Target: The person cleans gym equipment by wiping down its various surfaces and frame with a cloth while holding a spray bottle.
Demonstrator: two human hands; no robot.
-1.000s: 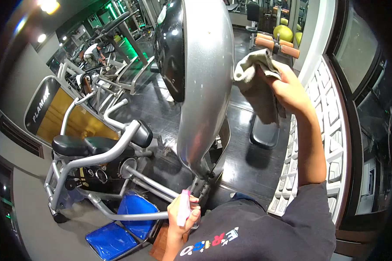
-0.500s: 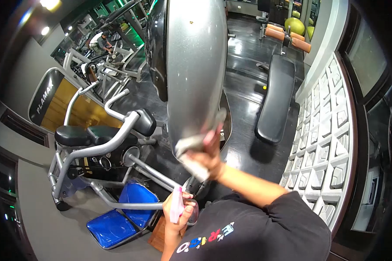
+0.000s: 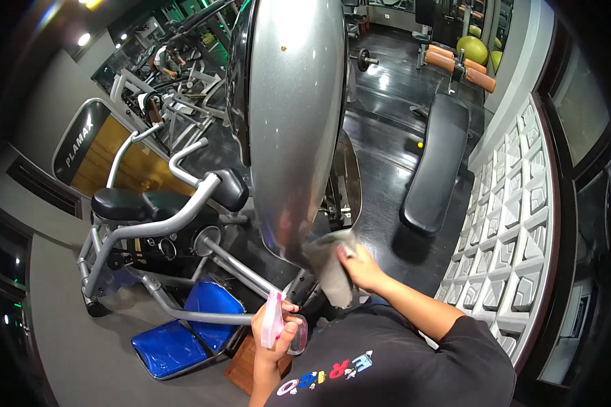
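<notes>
A greyish cloth (image 3: pixel 334 273) is gripped in my right hand (image 3: pixel 361 270), just right of the lower end of a large silver machine cover (image 3: pixel 295 136). Whether the cloth touches the cover, I cannot tell. The cover is curved and glossy, with a small brown spot near its top. My left hand (image 3: pixel 270 342) is wrapped round a spray bottle with a pink and white trigger head (image 3: pixel 273 320). Its clear body (image 3: pixel 297 336) shows partly behind my fingers. A grey machine tube (image 3: pixel 214 317) ends beside that hand.
On the left stands an exercise machine with black pads (image 3: pixel 119 203). A blue folding chair (image 3: pixel 170 351) and a wooden box (image 3: pixel 241 366) are low down. To the right are a black bench (image 3: pixel 438 163) and a white relief wall (image 3: pixel 495 224). Another person (image 3: pixel 163 61) appears far back.
My right hand and the cloth have moved down and to the right, off the face of the silver cover. My left hand keeps its hold on the spray bottle. The view has shifted slightly.
</notes>
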